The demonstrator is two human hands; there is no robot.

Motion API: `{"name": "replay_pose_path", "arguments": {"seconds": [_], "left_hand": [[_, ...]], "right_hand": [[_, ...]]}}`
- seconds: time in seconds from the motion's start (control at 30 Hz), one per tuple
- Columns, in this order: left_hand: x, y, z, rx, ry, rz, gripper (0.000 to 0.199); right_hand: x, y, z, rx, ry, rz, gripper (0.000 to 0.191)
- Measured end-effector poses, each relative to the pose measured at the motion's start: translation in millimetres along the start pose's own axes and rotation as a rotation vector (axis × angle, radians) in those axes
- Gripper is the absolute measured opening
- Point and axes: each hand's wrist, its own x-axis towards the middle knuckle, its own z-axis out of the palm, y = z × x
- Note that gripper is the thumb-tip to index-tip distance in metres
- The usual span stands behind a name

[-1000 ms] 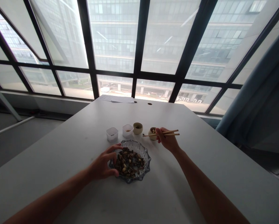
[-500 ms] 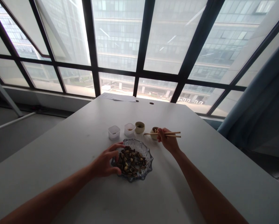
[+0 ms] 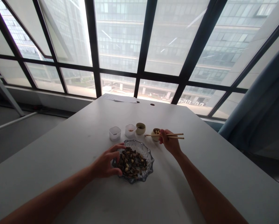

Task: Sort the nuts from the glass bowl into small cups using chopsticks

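Note:
A clear glass bowl (image 3: 150,168) with a scalloped rim holds striped sunflower seeds (image 3: 130,165) mixed with several paler nuts. My left hand (image 3: 109,161) curves around the bowl's left side, thumb in front and fingers on the rim. In my right hand (image 3: 170,143) is a pair of wooden chopsticks (image 3: 178,136), held level, tips to the left. Those tips are near a round beige cup (image 3: 140,128) with dark contents; whether they pinch anything is too small to tell. Behind my right fingers, a second beige cup (image 3: 154,137) contains pale nuts.
Two white plastic cups stand left of the beige ones: one white cup (image 3: 115,133) with a few dark bits, another white cup (image 3: 130,131) with reddish bits. Papers (image 3: 123,98) lie at the white table's (image 3: 83,146) far end, before the windows. A blue curtain (image 3: 253,102) hangs at right.
The whole view has shifted slightly. My right hand and the chopsticks have moved a little to the right; my left hand stays at the bowl.

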Motion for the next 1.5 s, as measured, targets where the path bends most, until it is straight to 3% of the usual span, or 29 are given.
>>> {"name": "replay_pose_path", "arguments": {"seconds": [0.6, 0.87, 1.5], "left_hand": [[1, 0, 0.1, -0.006, 0.001, -0.008, 0.055], [1, 2, -0.4, -0.001, 0.0, -0.011, 0.053], [1, 2, 0.6, -0.004, 0.006, -0.013, 0.055]], "right_hand": [[0, 5, 3, -0.016, 0.012, -0.017, 0.056], [-3, -3, 3, -0.069, 0.027, 0.013, 0.058], [-6, -12, 2, -0.024, 0.02, -0.065, 0.055]]}}
